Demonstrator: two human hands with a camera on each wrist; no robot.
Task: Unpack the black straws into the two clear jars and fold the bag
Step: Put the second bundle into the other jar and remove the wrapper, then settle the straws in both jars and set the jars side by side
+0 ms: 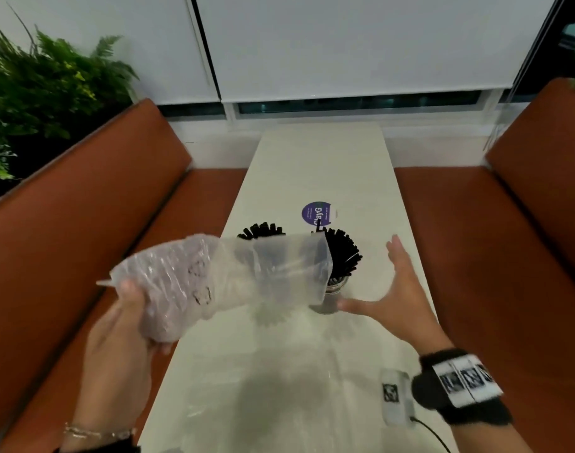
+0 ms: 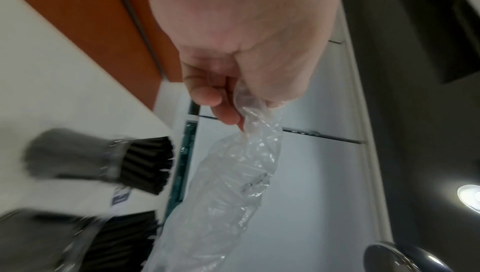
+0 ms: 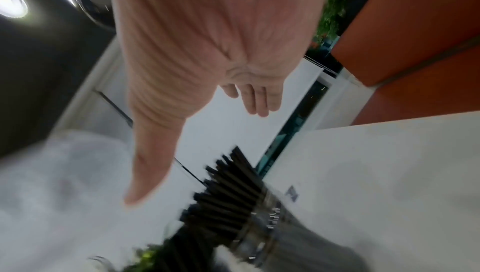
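Note:
My left hand (image 1: 129, 308) grips the crumpled closed end of the clear plastic bag (image 1: 220, 276), held level above the table with its open mouth pointing right; the wrist view shows fingers (image 2: 207, 95) pinching the bag (image 2: 233, 173). The bag looks empty. Two clear jars stand mid-table packed with black straws: the right jar (image 1: 335, 289) beside the bag's mouth, the left jar (image 1: 263, 232) mostly hidden behind the bag. My right hand (image 1: 387, 289) hovers spread and flat just right of the right jar (image 3: 259, 233), holding nothing.
The pale table (image 1: 312, 371) runs between two orange bench seats (image 1: 83, 207). A round purple sticker (image 1: 317, 212) lies beyond the jars. A small white device (image 1: 395, 397) with a cable sits near my right wrist. Green plants (image 1: 34, 93) stand at the far left.

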